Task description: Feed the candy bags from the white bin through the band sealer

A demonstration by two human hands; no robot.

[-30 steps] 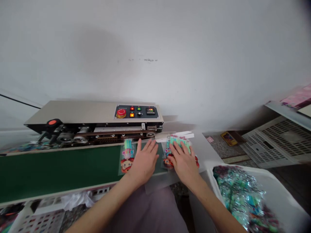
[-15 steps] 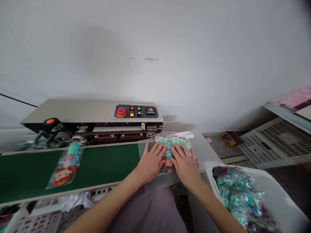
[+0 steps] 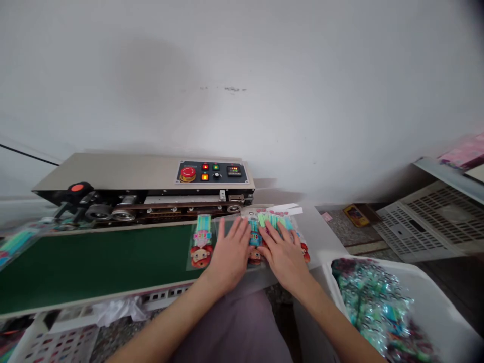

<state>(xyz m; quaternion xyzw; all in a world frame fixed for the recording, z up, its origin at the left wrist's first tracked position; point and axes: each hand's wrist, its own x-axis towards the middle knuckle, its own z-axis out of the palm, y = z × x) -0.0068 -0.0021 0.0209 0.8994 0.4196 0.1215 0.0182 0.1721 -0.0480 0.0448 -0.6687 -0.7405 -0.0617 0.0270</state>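
My left hand (image 3: 230, 254) lies flat at the right end of the green conveyor belt (image 3: 124, 254), fingers spread over clear film. Just left of it, a clear packet (image 3: 202, 242) with green-blue strips and a red-haired cartoon figure sits on the belt. My right hand (image 3: 286, 254) rests, fingers apart, on several similar packets (image 3: 283, 222) spread on the white ledge. Between the two hands shows another packet (image 3: 255, 237), partly covered by fingers. A further packet (image 3: 20, 244) is at the left edge, with its top near the sealing machine (image 3: 151, 174).
The machine's control panel (image 3: 212, 173) has a red stop button and lit switches. At right front stands a white bin (image 3: 431, 287) with many shiny packets. A perforated crate (image 3: 419, 222) lies tilted behind it. White paper strips (image 3: 285, 208) lie past the packets.
The packet on the belt has travelled left to the frame's edge. Another packet now lies on the belt beside my left hand, which has shifted slightly. My right hand stays on the packets.
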